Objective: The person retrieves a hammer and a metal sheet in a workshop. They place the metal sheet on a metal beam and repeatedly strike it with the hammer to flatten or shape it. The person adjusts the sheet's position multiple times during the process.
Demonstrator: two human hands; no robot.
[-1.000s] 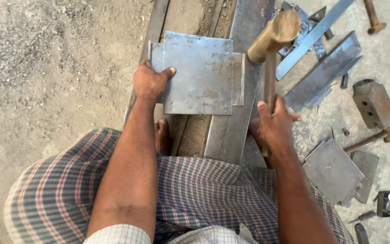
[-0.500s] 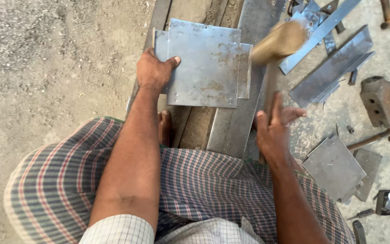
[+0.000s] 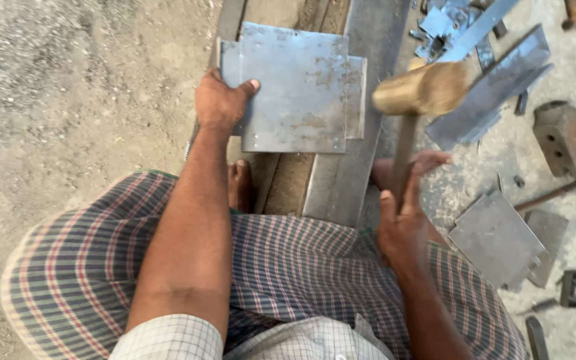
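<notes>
Gripping sheet (image 3: 295, 90) edge, mallet (image 3: 421, 90) aloft

mallet head (image 3: 428, 88): blurred above my right hand's (image 3: 405, 230) fingers
plate corner: hidden beneath my left hand's (image 3: 220, 103) fingers

This is a rough metalworking workshop, with the work done low on a bare concrete floor (image 3: 68, 87) instead of at a desk. Cut steel plates (image 3: 498, 239), angle-iron offcuts (image 3: 495, 93), a drilled steel block (image 3: 566, 139) and loose bolts (image 3: 553, 193) lie scattered about. A wooden mallet (image 3: 425, 88) and a notched metal sheet (image 3: 295, 90) on a long steel beam (image 3: 351, 167) show sheet-metal forming.
</notes>
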